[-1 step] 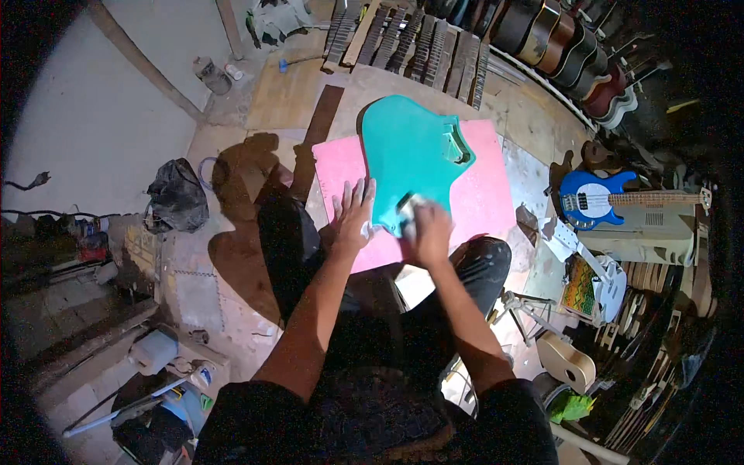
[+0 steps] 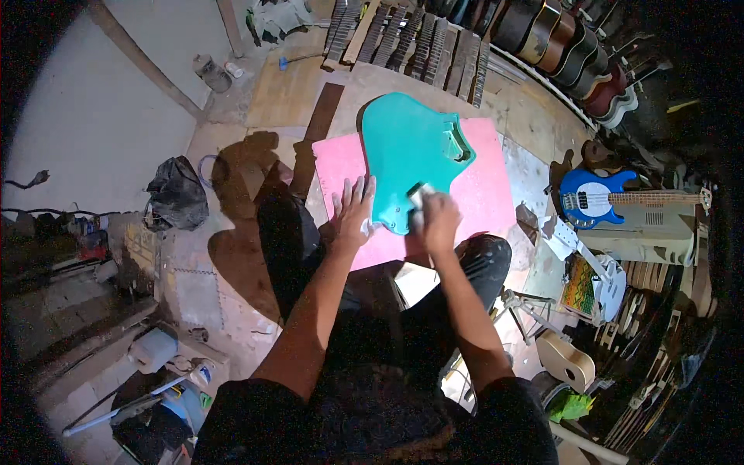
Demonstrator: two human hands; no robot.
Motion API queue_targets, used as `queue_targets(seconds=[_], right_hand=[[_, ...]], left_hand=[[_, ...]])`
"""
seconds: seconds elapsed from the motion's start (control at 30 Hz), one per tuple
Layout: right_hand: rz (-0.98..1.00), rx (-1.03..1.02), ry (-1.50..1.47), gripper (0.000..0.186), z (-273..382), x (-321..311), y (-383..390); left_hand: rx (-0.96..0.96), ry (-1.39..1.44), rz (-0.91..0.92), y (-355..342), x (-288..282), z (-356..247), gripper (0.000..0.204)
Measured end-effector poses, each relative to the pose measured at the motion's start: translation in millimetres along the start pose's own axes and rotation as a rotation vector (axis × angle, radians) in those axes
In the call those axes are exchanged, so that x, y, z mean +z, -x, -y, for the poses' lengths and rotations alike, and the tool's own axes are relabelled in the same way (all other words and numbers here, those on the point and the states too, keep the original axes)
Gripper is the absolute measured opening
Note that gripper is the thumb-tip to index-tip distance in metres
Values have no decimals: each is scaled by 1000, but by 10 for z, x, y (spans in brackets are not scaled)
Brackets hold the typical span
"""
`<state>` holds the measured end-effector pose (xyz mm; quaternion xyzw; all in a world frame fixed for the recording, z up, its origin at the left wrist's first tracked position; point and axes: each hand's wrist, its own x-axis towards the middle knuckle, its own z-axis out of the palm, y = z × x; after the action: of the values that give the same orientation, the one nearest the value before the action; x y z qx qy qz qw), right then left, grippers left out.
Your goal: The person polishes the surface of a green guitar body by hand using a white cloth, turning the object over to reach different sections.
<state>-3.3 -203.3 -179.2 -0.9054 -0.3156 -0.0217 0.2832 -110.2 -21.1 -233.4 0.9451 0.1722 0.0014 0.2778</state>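
A teal electric guitar body (image 2: 407, 143) lies flat on a pink board (image 2: 487, 182) in front of me, its neck pocket at the far right. My left hand (image 2: 354, 211) rests with fingers spread at the body's near left edge, partly over the pink board. Over the near right part of the body, my right hand (image 2: 439, 222) is closed round a small sanding block (image 2: 417, 194), dark on top and pale at the side. The block is against the teal surface; the fingers hide much of it.
My knees flank the near side of the board. At the right are a blue bass guitar (image 2: 593, 200) and an unfinished wooden guitar body (image 2: 566, 360). Several slotted wooden strips (image 2: 403, 46) lie at the far side. A black bag (image 2: 178, 194) sits at the left.
My right hand and the sanding block have shifted slightly right and away from me across the guitar body. My left hand stays in place.
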Motion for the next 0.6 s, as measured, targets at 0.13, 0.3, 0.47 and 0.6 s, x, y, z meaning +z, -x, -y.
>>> queue_targets(seconds=[0.13,0.3,0.47,0.6], right_hand=[[-15,17,88,46,41,36,10],[106,-230,-5,48,150,139,439],[71,107,76,47,-9,-81,-73],[36,-12,60,34,42,271,374]], left_hand=[[-46,-14,68,-18,-72,-52,115],[-40,-91,102,-47,-68,-41,116],[-52,-15,101,-45,-93,-65,116],[-42,-2,84,-61,-33,-59,116]])
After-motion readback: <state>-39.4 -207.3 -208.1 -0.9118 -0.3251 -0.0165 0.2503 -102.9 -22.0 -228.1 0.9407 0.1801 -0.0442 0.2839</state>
